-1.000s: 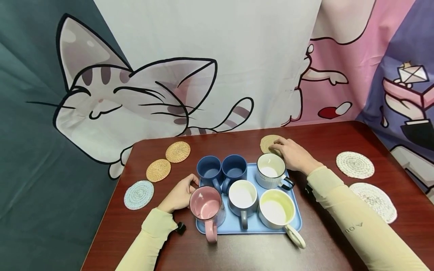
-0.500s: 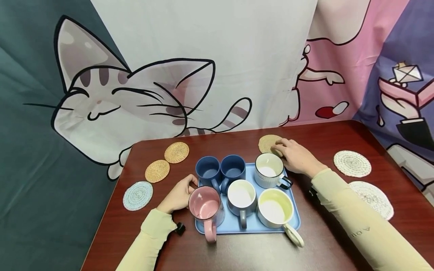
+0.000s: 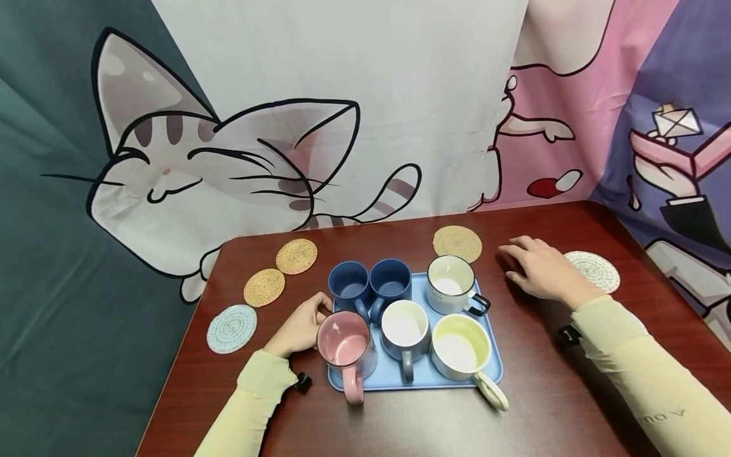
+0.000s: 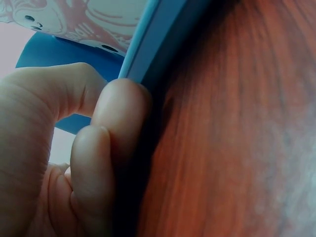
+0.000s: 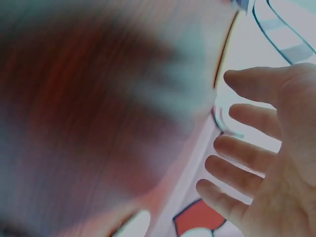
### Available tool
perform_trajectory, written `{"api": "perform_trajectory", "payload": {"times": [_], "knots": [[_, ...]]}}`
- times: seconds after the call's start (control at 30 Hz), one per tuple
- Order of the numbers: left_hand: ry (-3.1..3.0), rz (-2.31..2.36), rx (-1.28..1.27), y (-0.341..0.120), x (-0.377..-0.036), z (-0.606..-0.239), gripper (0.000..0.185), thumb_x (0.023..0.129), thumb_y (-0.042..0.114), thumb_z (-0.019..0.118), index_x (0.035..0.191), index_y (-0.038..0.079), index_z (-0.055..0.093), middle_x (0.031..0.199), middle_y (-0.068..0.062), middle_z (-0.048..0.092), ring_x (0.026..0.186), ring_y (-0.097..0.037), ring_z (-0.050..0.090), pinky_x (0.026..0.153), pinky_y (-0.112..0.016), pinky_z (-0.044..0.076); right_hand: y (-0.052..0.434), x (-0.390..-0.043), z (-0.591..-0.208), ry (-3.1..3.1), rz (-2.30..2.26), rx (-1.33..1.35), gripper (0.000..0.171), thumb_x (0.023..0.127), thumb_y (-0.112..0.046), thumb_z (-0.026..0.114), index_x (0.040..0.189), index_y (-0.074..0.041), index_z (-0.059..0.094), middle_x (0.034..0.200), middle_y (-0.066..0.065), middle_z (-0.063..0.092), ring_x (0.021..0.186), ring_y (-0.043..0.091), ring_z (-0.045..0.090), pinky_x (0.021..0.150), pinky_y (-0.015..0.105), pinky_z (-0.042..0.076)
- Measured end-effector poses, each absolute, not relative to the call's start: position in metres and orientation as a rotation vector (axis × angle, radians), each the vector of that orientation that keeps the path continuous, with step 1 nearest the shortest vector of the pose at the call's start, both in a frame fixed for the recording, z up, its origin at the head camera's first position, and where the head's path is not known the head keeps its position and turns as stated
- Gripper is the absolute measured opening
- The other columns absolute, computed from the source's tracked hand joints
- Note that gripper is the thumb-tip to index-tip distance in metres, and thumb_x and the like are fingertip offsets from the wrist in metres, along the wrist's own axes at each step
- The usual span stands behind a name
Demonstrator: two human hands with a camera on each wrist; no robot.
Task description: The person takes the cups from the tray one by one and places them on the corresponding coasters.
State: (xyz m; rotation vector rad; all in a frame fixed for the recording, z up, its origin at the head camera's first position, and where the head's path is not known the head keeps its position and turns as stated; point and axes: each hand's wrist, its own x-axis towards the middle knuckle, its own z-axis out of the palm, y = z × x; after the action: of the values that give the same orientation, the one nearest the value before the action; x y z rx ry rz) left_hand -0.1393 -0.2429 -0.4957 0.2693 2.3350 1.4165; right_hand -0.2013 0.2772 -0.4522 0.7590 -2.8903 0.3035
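Mugs, total: six, all standing on the tray.
Dark blue mugs: two [image 3: 349, 284] [image 3: 391, 280].
Pink mug: one [image 3: 345, 343].
White-lined mugs: three, namely a grey-blue mug [image 3: 405, 329], a cream mug [image 3: 461, 346] and a white mug with dark handle [image 3: 449, 287].
Tray: one, light blue [image 3: 495, 362].
Coasters, total: five in view on the bench [image 3: 434, 425].
Tan woven coasters: three [image 3: 296, 256] [image 3: 264, 287] [image 3: 457, 243].
Pale blue coaster: one [image 3: 231, 328].
White coaster: one [image 3: 596, 269], partly covered.
Hands: two, left [image 3: 299, 327] and right [image 3: 539, 271].
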Motion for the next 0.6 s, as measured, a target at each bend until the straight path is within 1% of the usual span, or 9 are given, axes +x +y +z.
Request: {"api": "perform_trajectory", "payload": {"times": [0.17,0.4,0.5,0.6], "knots": [[2.341,1.409,0.278,-0.243,-0.139,-0.496,0.039,0.093,0.017,0.076,0.116,0.003,0.048,0.062,-0.004,0.066,0.042,-0.012,0.052,0.046,-0.027,0.047,0.309,-0.195,-0.452,-2.891,0.276,0.700,0.054,0.086,-0.017,0.080,0.134,0.002,0.063,0.131,0.031,0.059,0.115,0.052,0.059,0.096,0.068,0.048],[2.347,1.388,0.278,-0.243,-0.140,-0.496,0.038,0.093,0.014,0.076,0.115,0.000,0.048,0.062,-0.006,0.066,0.042,-0.010,0.051,0.045,-0.027,0.046,0.347,-0.182,-0.458,-2.887,0.230,0.572,0.049,0.083,-0.021,0.082,0.126,-0.001,0.068,0.125,0.029,0.062,0.107,0.052,0.061,0.085,0.068,0.049],[2.344,1.384,0.277,-0.242,-0.139,-0.495,0.037,0.092,0.011,0.075,0.114,-0.002,0.048,0.061,-0.007,0.065,0.041,-0.010,0.051,0.045,-0.027,0.046,0.360,-0.176,-0.460,-2.916,0.241,0.520,0.048,0.083,-0.022,0.081,0.124,-0.001,0.068,0.124,0.030,0.062,0.106,0.054,0.060,0.084,0.069,0.048],[2.344,1.385,0.278,-0.242,-0.140,-0.495,0.037,0.092,0.011,0.075,0.114,-0.001,0.048,0.061,-0.006,0.065,0.041,-0.010,0.051,0.045,-0.027,0.046,0.371,-0.171,-0.462,-2.960,0.232,0.484,0.048,0.085,-0.023,0.080,0.124,0.002,0.066,0.123,0.033,0.060,0.106,0.057,0.059,0.085,0.070,0.047]]}}
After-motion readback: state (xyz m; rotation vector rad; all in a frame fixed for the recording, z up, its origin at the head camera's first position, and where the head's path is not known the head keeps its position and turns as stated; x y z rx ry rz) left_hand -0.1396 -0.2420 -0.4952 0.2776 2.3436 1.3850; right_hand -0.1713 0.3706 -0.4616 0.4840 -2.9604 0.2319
